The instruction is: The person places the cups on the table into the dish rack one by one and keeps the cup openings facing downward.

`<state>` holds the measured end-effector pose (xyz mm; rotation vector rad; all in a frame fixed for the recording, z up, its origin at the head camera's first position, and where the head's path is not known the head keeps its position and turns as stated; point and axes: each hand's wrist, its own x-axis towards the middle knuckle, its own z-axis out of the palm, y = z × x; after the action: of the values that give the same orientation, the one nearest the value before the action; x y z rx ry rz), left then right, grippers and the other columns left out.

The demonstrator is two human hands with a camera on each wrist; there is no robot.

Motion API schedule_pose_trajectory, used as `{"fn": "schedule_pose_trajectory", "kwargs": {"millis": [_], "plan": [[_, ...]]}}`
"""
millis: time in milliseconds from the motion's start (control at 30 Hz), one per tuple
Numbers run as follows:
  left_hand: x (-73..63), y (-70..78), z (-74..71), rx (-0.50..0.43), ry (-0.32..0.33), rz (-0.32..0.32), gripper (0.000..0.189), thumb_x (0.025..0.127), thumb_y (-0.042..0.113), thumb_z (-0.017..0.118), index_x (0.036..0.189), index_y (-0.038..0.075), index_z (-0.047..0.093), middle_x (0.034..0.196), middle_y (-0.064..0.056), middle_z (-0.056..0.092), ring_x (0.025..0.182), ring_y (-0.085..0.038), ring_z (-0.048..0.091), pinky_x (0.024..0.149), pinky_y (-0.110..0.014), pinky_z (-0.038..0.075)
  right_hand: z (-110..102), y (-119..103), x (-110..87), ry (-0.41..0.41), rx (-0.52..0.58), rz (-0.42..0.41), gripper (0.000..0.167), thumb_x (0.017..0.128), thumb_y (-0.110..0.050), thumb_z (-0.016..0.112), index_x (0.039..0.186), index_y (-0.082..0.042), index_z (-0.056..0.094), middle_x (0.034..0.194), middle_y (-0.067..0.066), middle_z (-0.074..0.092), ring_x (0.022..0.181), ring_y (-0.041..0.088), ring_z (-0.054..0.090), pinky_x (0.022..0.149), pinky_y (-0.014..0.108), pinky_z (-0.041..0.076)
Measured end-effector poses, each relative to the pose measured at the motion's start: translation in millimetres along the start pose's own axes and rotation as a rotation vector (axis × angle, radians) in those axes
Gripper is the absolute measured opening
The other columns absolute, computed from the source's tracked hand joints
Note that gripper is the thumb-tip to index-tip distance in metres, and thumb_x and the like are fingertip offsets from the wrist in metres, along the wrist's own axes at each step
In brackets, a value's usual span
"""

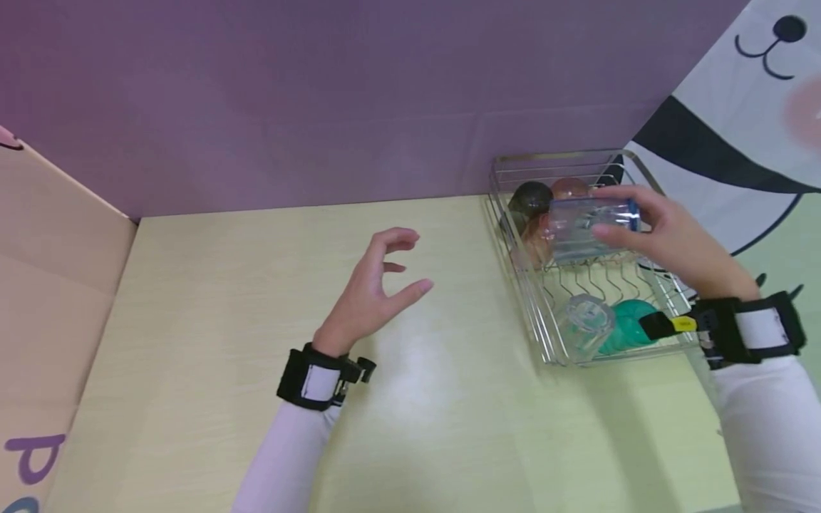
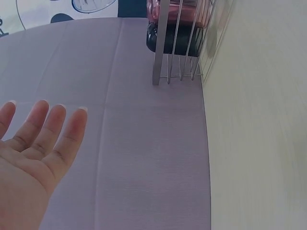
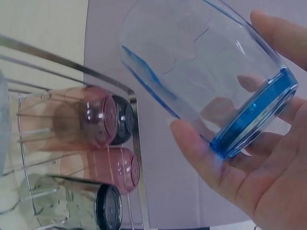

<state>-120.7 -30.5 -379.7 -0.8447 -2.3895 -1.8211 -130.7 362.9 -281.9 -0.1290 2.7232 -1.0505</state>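
My right hand [image 1: 676,239] grips a clear blue cup [image 1: 577,228] near its thick blue base, thumb on one side and fingers on the other. The cup lies tilted on its side in the air over a wire rack [image 1: 535,320]. In the right wrist view, its base [image 3: 256,115] rests close to my palm and its mouth points away. My left hand [image 1: 365,299] hovers over the table left of the rack, holding nothing, with fingers loosely bent and thumb apart. The left wrist view shows its spread fingers [image 2: 60,139].
Inside the rack are a dark grey cup [image 1: 531,198], pinkish cups [image 3: 103,120] at its far left, and a clear cup [image 1: 584,328] beside a teal cup [image 1: 631,320] near its front. A purple panel [image 1: 321,107] stands behind the pale wooden table [image 1: 212,342].
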Motion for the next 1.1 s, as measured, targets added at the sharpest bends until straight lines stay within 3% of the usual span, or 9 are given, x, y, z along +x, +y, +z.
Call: {"fn": "schedule_pose_trajectory", "kwargs": {"millis": [333,400,467,533,600,733,800,1000,1100], "plan": [[0.9,-0.1,-1.5,0.014,0.005,0.002,0.065,0.089,0.019,0.071,0.143,0.009,0.035,0.144,-0.009,0.046,0.132,-0.026,0.047,0.099,-0.042,0.051,-13,15,2.5,0.083,-0.020,0.059,0.059,0.097,-0.037,0.061,0.151,-0.034,0.037,0.164,-0.003,0.025,0.150,0.037,0.017,0.107,0.081,0.014],[0.6,-0.1,-2.1,0.012,0.007,-0.004,0.066,0.089,0.019,0.071,0.143,0.010,0.035,0.144,-0.007,0.046,0.132,-0.023,0.047,0.100,-0.042,0.051,-15,19,2.7,0.106,-0.053,0.066,0.059,0.096,-0.038,0.062,0.150,-0.034,0.038,0.160,-0.007,0.032,0.142,0.028,0.030,0.108,0.071,0.027],[0.3,-0.1,-2.7,0.005,0.012,-0.009,0.066,0.089,0.019,0.071,0.143,0.010,0.035,0.144,-0.006,0.046,0.132,-0.022,0.047,0.100,-0.045,0.051,-16,22,3.0,0.121,-0.085,0.067,0.060,0.095,-0.038,0.063,0.150,-0.032,0.040,0.150,-0.006,0.042,0.124,0.021,0.041,0.099,0.051,0.041],[-0.1,-0.4,-3.5,-0.002,0.015,-0.013,0.066,0.089,0.019,0.072,0.143,0.010,0.036,0.144,-0.005,0.046,0.132,-0.021,0.047,0.100,-0.047,0.051,-17,26,3.8,0.126,-0.110,0.074,0.061,0.095,-0.039,0.064,0.150,-0.031,0.040,0.142,-0.003,0.047,0.111,0.017,0.042,0.088,0.042,0.043],[-0.4,-0.9,-3.9,-0.007,0.015,-0.014,0.065,0.089,0.019,0.072,0.143,0.011,0.036,0.144,-0.004,0.046,0.132,-0.021,0.047,0.100,-0.047,0.051,-18,29,4.7,0.123,-0.126,0.088,0.062,0.094,-0.041,0.064,0.150,-0.031,0.039,0.143,-0.001,0.046,0.109,0.021,0.041,0.086,0.042,0.042],[-1.1,-2.1,-4.7,-0.003,0.017,-0.019,0.065,0.089,0.019,0.072,0.143,0.011,0.036,0.144,-0.004,0.046,0.132,-0.020,0.047,0.100,-0.043,0.051,-22,36,4.4,0.092,-0.167,0.130,0.065,0.096,-0.045,0.059,0.154,-0.028,0.034,0.158,0.016,0.032,0.124,0.035,0.036,0.095,0.064,0.036],[-1.6,-2.7,-5.5,-0.001,0.020,-0.024,0.065,0.089,0.018,0.072,0.143,0.011,0.036,0.144,-0.004,0.046,0.132,-0.020,0.047,0.100,-0.042,0.051,-24,40,2.6,0.081,-0.206,0.144,0.068,0.096,-0.047,0.058,0.154,-0.024,0.032,0.155,0.023,0.033,0.120,0.039,0.037,0.090,0.062,0.037],[-2.3,-4.8,-7.6,-0.005,0.019,-0.035,0.064,0.090,0.018,0.071,0.144,0.010,0.036,0.146,-0.007,0.045,0.132,-0.022,0.047,0.100,-0.043,0.050,-29,51,-2.5,0.051,-0.254,0.184,0.073,0.096,-0.050,0.057,0.155,-0.017,0.029,0.156,0.032,0.027,0.127,0.054,0.031,0.088,0.075,0.033],[-2.9,-6.0,-8.1,-0.003,0.020,-0.037,0.064,0.090,0.018,0.070,0.143,0.011,0.036,0.145,-0.006,0.045,0.132,-0.022,0.047,0.100,-0.043,0.050,-32,56,-3.2,0.038,-0.286,0.213,0.077,0.095,-0.053,0.056,0.156,-0.017,0.026,0.148,0.036,0.034,0.120,0.056,0.038,0.086,0.073,0.037]]}}
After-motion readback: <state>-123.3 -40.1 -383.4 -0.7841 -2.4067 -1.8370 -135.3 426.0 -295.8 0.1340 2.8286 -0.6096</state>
